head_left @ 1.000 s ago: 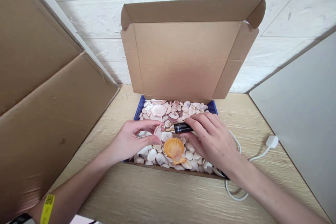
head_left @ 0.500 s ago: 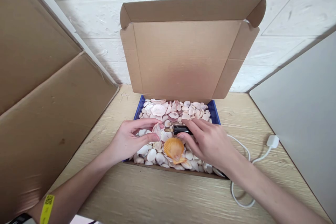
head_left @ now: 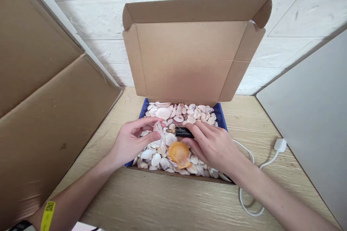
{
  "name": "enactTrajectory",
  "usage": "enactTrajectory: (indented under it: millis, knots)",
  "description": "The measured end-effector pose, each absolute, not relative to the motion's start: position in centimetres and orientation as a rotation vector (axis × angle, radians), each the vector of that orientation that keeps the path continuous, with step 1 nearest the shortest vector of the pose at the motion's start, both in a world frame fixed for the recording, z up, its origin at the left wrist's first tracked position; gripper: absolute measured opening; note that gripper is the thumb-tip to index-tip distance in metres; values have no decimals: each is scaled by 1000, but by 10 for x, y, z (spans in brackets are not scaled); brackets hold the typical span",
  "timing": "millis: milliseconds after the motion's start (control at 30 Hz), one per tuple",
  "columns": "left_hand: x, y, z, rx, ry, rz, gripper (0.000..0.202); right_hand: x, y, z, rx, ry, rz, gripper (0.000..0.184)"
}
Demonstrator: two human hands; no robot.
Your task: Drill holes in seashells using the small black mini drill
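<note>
A blue box (head_left: 221, 118) with a raised cardboard lid (head_left: 189, 54) lies on the wooden table and is filled with several pale seashells. A large orange scallop shell (head_left: 179, 152) rests near its front. My left hand (head_left: 132, 142) pinches a small pinkish-white shell (head_left: 157, 127) between thumb and fingers over the shells. My right hand (head_left: 214, 146) grips a small black tool (head_left: 182, 132) with a brass tip that points left at that shell, a short gap from it.
A white cable (head_left: 251, 173) with a plug (head_left: 280, 145) trails across the table at the right. A big cardboard panel (head_left: 48, 90) leans at the left and a grey panel (head_left: 311, 115) stands at the right. A white brick wall is behind.
Both hands have shifted slightly left and further back over the shells. The left hand's shell has risen a little, and the tool's tip has followed it leftward.
</note>
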State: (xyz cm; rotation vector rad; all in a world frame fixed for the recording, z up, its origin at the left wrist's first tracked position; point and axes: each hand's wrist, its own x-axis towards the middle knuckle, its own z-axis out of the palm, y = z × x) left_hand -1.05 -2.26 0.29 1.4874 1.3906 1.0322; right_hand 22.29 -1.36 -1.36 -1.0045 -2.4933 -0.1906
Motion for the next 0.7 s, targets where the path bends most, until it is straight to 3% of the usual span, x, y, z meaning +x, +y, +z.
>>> enactTrajectory:
  millis: [433, 700]
  knots:
    - [-10, -22, 2, 1560, 1284, 1103, 21, 224, -16, -14, -968, -2506, -104, 32]
    - [-9, -22, 3, 1540, 1326, 1032, 18, 223, -17, -14, -968, -2458, -242, 31]
